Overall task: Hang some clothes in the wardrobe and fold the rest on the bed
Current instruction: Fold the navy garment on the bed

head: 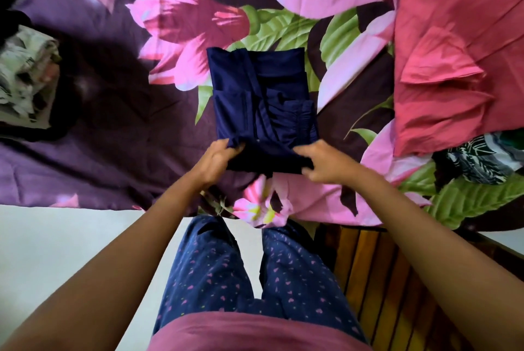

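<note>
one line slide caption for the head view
Left hand and right hand grip the near edge of a folded navy garment on the floral bed cover, red cloth to its right.

- The folded garment (261, 95) lay on the bedspread (113, 152), mid-bed.
- The left hand (219, 159) and right hand (323, 162) gripped its near corners.
- A pile of clothes (28, 78) sat far left.
- A crumpled sheet (453, 52) lay to the right, another garment (476, 160) just before it.

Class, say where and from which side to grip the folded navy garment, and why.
Take the navy garment by its near edge, both corners, from the near side: folded layers end there, where left hand and right hand pinch it.
</note>
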The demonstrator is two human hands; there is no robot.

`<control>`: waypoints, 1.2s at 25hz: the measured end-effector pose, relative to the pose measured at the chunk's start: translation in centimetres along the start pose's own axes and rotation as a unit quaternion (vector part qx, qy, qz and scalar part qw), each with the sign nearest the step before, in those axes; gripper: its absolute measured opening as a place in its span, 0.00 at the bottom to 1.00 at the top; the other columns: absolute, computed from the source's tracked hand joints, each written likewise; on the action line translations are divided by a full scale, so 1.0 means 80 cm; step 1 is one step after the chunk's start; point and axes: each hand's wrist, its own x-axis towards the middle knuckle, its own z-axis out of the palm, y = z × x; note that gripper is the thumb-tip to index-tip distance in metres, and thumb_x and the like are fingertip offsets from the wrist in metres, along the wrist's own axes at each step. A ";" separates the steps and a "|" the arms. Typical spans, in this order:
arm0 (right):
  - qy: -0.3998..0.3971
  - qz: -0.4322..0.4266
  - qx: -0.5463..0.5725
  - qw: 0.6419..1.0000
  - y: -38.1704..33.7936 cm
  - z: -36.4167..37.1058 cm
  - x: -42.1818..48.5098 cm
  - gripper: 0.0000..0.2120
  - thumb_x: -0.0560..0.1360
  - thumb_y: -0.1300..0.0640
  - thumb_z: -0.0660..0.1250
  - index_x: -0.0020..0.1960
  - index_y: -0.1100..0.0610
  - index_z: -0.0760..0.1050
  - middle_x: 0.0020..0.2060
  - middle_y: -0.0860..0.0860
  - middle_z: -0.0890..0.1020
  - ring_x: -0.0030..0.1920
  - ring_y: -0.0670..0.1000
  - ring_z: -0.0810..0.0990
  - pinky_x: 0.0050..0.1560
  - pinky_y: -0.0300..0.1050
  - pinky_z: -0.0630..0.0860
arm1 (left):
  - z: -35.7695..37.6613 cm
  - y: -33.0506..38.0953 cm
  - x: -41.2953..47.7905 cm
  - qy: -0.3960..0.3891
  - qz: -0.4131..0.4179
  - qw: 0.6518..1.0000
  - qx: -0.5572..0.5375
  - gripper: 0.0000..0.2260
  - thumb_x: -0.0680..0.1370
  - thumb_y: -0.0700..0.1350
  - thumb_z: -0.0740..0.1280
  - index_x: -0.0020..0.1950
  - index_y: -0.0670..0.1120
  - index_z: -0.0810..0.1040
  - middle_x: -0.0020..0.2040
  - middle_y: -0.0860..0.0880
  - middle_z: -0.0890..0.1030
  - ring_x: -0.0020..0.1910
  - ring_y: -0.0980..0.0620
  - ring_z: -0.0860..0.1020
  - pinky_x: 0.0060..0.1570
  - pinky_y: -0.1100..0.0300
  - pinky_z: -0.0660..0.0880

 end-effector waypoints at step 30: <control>0.209 0.267 0.522 0.782 -0.159 -0.142 0.186 0.16 0.70 0.63 0.72 0.55 0.53 0.73 0.46 0.50 0.84 0.43 0.50 0.83 0.47 0.46 0.79 | -0.170 0.097 0.049 0.352 0.012 0.928 -0.122 0.05 0.77 0.46 0.67 0.42 0.49 0.74 0.40 0.53 0.78 0.43 0.54 0.74 0.51 0.53 0.73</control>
